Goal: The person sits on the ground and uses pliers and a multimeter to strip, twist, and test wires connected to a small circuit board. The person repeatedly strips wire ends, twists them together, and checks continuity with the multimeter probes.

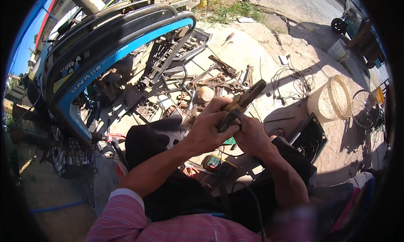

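Observation:
In front of my lap both hands are closed around a dark, long-bodied object (253,93) with a yellowish middle section; its kind I cannot make out. My left hand (206,130) wraps the near side, where a black block-like part (227,120) with pale lettering shows under the fingers. Pressed close against it, my right hand (252,136) grips from the right, its fingertips partly hidden. Just below the hands a green piece (229,141) is partly visible. Lower still lies a meter-like device (213,161) with a red wire, between my legs.
Wrenches and other metal tools (219,80) lie scattered ahead, around a round tan piece (205,93). A blue-and-black vehicle frame (122,52) rises on the left. To the right are a coil of wire (294,82), a whitish bucket (326,101) and a black tray-like box (309,139).

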A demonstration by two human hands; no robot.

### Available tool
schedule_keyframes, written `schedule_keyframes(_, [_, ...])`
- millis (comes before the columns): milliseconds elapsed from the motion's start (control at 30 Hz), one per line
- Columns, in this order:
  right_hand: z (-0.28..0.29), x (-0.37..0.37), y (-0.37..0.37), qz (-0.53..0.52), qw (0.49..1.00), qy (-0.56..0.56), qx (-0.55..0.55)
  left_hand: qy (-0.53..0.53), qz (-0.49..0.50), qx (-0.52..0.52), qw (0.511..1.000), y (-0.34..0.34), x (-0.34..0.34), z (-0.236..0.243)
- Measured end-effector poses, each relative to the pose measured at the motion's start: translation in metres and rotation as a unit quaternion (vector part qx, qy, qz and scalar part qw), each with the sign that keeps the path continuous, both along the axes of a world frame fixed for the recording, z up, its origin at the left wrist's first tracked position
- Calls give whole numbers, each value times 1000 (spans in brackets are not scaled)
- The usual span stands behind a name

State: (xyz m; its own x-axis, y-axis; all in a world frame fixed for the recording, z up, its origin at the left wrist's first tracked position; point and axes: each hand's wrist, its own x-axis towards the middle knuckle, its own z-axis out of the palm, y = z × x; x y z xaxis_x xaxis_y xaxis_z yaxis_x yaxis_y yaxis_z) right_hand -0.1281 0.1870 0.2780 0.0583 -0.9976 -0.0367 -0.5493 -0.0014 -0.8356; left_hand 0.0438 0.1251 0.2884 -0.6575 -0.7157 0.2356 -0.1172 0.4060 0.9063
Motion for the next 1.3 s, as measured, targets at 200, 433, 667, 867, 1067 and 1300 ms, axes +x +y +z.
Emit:
schedule_keyframes(200, [2, 3, -4, -74, 946, -271, 161, 19, 49, -11, 999, -2, 3, -2])
schedule_keyframes(433, [-3, -3, -6, -70, 772, -599, 200, 11, 85, 100, 991, -6, 7, -9])
schedule_keyframes(667, [2, 2, -5, -142, 845, -494, 145, 23, 81, 178, 980, -7, 9, -10])
schedule_keyframes(867, [-3, -10, -10, -229, 931, -272, -79, -32, 36, 371, 927, 4, 8, -5])
schedule_keyframes(1067, [1, -18, -12, -260, 935, -191, -150, -27, -42, 376, 925, 15, 7, -6])
schedule_keyframes(1300, [4, -19, -10, -263, 941, -173, -125, -47, -59, 365, 928, 15, 6, -9])
